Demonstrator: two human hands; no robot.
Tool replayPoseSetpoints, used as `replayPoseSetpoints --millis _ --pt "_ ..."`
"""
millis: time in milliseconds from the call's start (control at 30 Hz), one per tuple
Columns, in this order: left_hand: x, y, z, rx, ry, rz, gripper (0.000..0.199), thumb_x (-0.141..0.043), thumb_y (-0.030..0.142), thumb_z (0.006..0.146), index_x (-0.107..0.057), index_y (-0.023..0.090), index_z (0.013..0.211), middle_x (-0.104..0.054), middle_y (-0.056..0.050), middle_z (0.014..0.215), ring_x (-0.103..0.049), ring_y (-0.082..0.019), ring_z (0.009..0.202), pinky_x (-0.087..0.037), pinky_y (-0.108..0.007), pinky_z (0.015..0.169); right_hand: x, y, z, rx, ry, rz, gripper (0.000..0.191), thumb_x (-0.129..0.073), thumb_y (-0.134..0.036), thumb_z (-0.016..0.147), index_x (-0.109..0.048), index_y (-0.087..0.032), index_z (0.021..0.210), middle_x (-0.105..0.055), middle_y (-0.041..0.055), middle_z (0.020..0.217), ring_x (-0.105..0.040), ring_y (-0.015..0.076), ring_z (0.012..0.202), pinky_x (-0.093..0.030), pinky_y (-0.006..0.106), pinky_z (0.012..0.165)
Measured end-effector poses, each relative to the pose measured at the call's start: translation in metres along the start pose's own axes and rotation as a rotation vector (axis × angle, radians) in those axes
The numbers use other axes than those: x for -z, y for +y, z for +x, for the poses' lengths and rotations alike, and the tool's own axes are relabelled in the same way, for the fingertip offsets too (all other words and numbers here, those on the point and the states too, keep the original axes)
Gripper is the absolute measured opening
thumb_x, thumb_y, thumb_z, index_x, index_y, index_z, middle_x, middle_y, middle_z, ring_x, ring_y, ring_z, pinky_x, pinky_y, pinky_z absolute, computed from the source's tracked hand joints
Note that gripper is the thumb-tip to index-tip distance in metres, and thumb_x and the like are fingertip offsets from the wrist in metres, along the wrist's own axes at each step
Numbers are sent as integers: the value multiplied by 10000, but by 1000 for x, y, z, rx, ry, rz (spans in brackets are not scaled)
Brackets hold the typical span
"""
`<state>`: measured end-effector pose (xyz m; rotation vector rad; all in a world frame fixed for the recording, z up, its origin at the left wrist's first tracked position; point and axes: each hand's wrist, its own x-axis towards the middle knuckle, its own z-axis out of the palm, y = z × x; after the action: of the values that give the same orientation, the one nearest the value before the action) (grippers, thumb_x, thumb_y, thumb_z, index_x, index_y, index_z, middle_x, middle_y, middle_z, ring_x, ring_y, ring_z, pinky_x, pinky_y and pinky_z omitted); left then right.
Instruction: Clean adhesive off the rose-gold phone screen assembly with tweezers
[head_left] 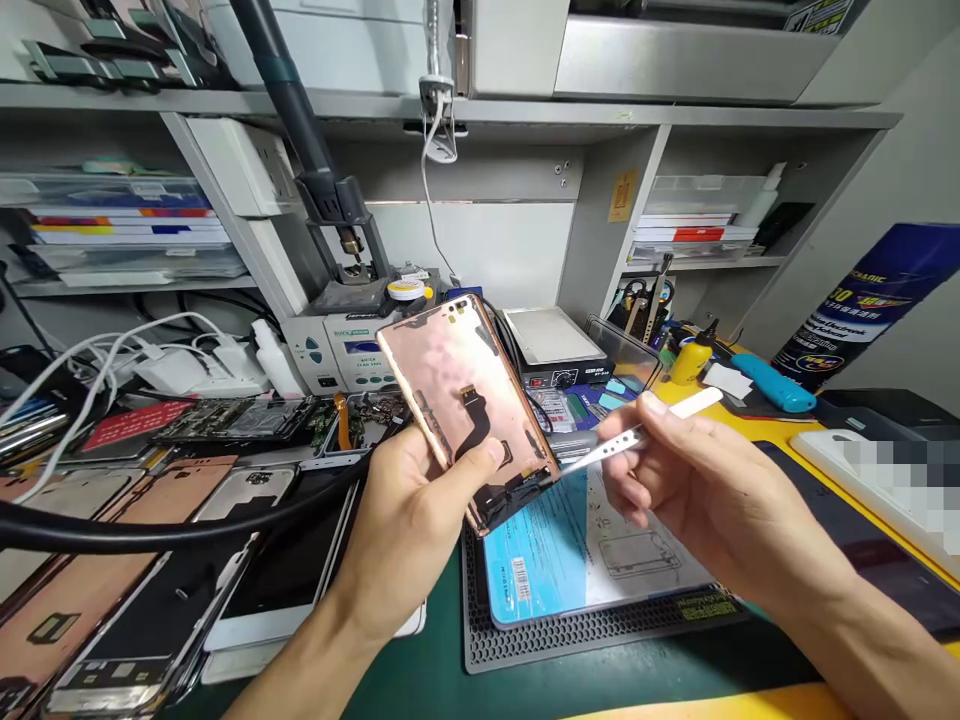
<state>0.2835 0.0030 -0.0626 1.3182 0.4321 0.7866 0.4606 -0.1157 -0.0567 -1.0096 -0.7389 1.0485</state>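
copper-coloured phone panel (499, 400) tilted over counter (416, 685); left hand (420, 500) grip closed on its lower left edge, thumb on face. right hand (682, 460) grip pinching tweezers (615, 443), tips by its lower right corner. blue-and-white package (540, 560) below.

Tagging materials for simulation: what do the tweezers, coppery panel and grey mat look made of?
Tweezers: likely steel, satin; silvery sheen, round holes; white rear could be coating or glare.
Coppery panel: maybe metal foil or coated sheet, semi-gloss; soft pale reflections.
Grey mat: probably rubber or silicone, matte; honeycomb texture, no strong glare.
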Motion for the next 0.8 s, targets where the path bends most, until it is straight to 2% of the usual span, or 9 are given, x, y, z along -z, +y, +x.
replayPoseSetpoints --millis 100,233,467,667,800 --pt "2 -1 1 21 -36 8 153 -656 280 930 -783 225 997 -789 -28 1081 -715 -234 1039 -551 -328 932 0 0 2 -13 -32 -40 230 -703 -392 949 -762 -174 904 -676 52 732 -583 109 562 -479 165 515" --pt "2 -2 1 86 -71 -14 203 -658 267 917 -770 211 1078 -779 -55 1121 -709 -273 1069 -545 -379 955 1 2 3 -15 -19 -81 197 -726 -364 931 -748 -174 883 -682 49 727 -569 95 541 -465 148 502" --pt "4 -3 -1 195 -35 4 227 -691 287 849 -776 173 1026 -775 -94 1058 -704 -307 1001 -550 -404 879 2 2 0 -33 -31 -166 222 -702 -378 942 -713 -168 870 -652 36 719 -515 78 458 -390 158 427" --pt "4 0 -1 249 -48 -9 154 -690 281 839 -769 168 908 -774 -85 975 -706 -279 920 -548 -387 853 3 4 1 -31 -67 -190 276 -735 -408 922 -695 -174 783 -612 18 753 -510 73 492 -350 169 438" --pt "3 1 -1 294 -80 -74 177 -690 281 836 -767 159 937 -771 -86 928 -712 -282 876 -566 -400 816 3 5 1 -38 -80 -183 299 -742 -409 915 -684 -176 737 -587 18 751 -511 85 519 -348 179 445"
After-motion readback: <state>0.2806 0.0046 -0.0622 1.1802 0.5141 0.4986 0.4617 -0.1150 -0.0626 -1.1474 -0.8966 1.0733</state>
